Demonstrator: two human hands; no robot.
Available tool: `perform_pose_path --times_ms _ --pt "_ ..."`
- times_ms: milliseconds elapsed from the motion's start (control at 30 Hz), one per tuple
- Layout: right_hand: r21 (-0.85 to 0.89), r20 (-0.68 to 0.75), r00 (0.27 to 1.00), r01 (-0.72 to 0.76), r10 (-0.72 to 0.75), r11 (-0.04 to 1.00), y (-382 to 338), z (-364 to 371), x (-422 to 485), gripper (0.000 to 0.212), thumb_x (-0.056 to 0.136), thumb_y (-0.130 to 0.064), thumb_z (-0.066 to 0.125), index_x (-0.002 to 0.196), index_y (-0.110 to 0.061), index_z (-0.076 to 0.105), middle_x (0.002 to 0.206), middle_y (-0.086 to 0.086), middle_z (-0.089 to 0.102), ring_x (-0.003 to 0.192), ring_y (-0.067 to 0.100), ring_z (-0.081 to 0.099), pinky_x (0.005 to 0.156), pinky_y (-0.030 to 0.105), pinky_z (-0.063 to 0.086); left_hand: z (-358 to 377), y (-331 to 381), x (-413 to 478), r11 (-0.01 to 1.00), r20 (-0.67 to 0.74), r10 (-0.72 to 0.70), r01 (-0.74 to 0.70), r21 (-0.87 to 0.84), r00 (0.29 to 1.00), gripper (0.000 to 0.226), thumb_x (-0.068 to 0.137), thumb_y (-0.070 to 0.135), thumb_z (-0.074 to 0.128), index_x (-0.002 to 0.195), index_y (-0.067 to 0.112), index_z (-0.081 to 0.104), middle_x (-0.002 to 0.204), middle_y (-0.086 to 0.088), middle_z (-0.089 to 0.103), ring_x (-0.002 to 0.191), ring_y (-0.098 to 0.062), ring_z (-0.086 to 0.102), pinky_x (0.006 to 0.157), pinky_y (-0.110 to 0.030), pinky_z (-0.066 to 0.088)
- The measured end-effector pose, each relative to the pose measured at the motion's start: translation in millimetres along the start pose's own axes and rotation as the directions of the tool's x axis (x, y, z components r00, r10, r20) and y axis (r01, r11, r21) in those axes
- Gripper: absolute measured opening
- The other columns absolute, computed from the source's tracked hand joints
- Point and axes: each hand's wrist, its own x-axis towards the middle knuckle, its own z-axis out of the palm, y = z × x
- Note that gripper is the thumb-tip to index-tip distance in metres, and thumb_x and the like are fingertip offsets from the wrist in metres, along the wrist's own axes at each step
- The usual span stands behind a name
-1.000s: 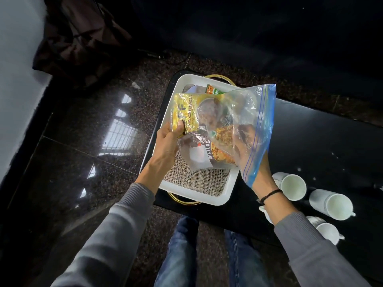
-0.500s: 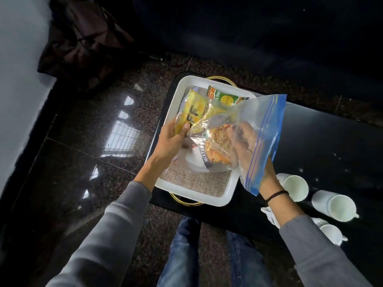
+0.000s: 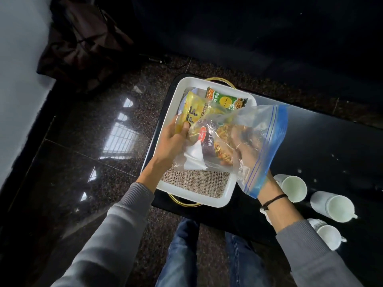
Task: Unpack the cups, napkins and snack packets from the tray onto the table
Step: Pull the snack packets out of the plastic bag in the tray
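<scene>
Yellow and crinkled, one snack packet (image 3: 194, 112) was pinched through the clear bag (image 3: 261, 129) by the left grip (image 3: 174, 141) over the tray (image 3: 173, 108). Holding it steady there should let the dark packet (image 3: 213, 148) reading "MIXT" slide out. A green packet (image 3: 226, 99) seemingly read "Let's Try". The right grip (image 3: 246, 156) reached inside the bag, though I could not tell if it was closed. Cups (image 3: 294, 187) stood on the surface (image 3: 331, 141).

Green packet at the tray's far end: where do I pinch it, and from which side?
Probably its crimped right end, pinched from above. The green packet lies flat near the tray's far wall, and the zip bag held over the tray hides its near edge. Only the far edge and right end show bare.
</scene>
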Motion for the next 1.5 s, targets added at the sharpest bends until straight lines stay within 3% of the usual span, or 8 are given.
perform_pose_path --times_ms 67,200,367,600,800,1033,1200,1500 --pt "-0.074 0.092 0.995 0.033 -0.027 0.997 -7.7 5.9 -2.1 0.024 0.105 0.008 0.044 0.121 -0.004 0.057 0.113 0.015 0.063 0.094 0.001 0.076 0.098 0.031 0.056 -3.6 1.1 -2.5 1.0 -0.006 -0.003 0.003 0.002 1.0 0.03 0.102 0.023 0.061 0.122 0.0 0.061 0.081 -0.018 0.067 0.062 -0.02 0.058 0.054 -0.027 0.047" --pt "-0.104 0.214 0.934 0.313 -0.286 0.944 -24.0 23.8 -4.5 0.081 0.079 0.001 0.083 0.149 -0.01 0.045 0.134 0.004 0.063 0.112 0.012 0.071 0.082 0.02 0.061 -11.0 0.6 -4.6 0.999 -0.015 -0.036 0.036 0.013 0.999 0.05 0.09 0.041 0.075 0.13 0.013 0.062 0.111 -0.02 0.074 0.088 -0.037 0.06 0.077 -0.072 0.049" --pt "-0.009 0.009 0.957 0.29 -0.29 0.957 -28.1 16.3 -11.7 0.014 0.089 -0.003 0.077 0.092 -0.017 0.074 0.089 0.005 0.073 0.072 0.016 0.073 0.065 0.021 0.059 -24.8 -7.8 -7.7 0.994 0.019 0.102 -0.102 0.03 0.995 0.024 0.097 0.023 0.068 0.118 0.013 0.063 0.074 0.009 0.073 0.056 -0.009 0.066 0.044 -0.021 0.052" --pt "0.071 -0.101 0.896 0.44 -0.432 0.895 -30.0 -5.7 -20.5 0.041 0.069 -0.035 0.083 0.106 -0.023 0.073 0.094 0.001 0.08 0.08 0.012 0.073 0.059 0.026 0.057 -64.4 -23.0 -12.3 0.993 -0.038 0.093 -0.095 -0.066 0.995 0.011 0.098 0.021 0.066 0.108 0.017 0.065 0.066 0.011 0.07 0.051 -0.001 0.064 0.045 -0.017 0.052" --pt "0.236 -0.305 0.885 0.427 -0.35 0.873 -24.8 -9.6 -22.0 0.025 0.075 -0.025 0.073 0.099 -0.021 0.068 0.076 -0.008 0.075 0.067 0.008 0.069 0.047 0.024 0.052 -100.6 -40.1 -20.8 0.984 -0.164 -0.059 0.03 -0.176 0.985 0.04 0.085 0.042 0.076 0.114 0.015 0.07 0.07 -0.001 0.055 0.055 -0.015 0.047 0.045 -0.027 0.047" --pt "0.205 -0.494 0.779 0.535 -0.385 0.82 -21.3 -2.5 -18.3 0.011 0.09 -0.024 0.062 0.099 -0.031 0.058 0.08 -0.018 0.076 0.072 0.002 0.071 0.054 0.024 0.055 -118.3 -52.0 -43.1 0.981 -0.035 -0.113 0.106 -0.162 0.993 0.02 0.087 0.037 0.075 0.098 0.02 0.074 0.079 -0.012 0.056 0.069 -0.025 0.052 0.062 -0.037 0.055" --pt "0.037 -0.364 0.841 0.442 -0.4 0.896 -22.1 3.7 -8.8 0.025 0.094 -0.025 0.065 0.117 -0.024 0.055 0.11 -0.009 0.071 0.098 0.006 0.072 0.093 0.04 0.059 -124.9 -47.1 -58.8 0.991 0.03 -0.13 0.131 -0.036 0.991 0.028 0.081 0.049 0.078 0.095 0.025 0.075 0.063 -0.003 0.051 0.055 -0.017 0.045 0.052 -0.025 0.052" --pt "0.228 -0.035 0.992 0.126 -0.121 0.966 -27.8 38.4 18.6 0.019 0.1 0.001 0.054 0.093 -0.011 0.068 0.08 0.007 0.074 0.068 0.019 0.074 0.065 0.028 0.061 -125.4 -40.8 -57.3 0.987 0.079 -0.16 0.158 0.038 0.984 0.034 0.082 0.052 0.079 0.104 0.027 0.072 0.065 -0.009 0.051 0.057 -0.021 0.042 0.056 -0.038 0.041"
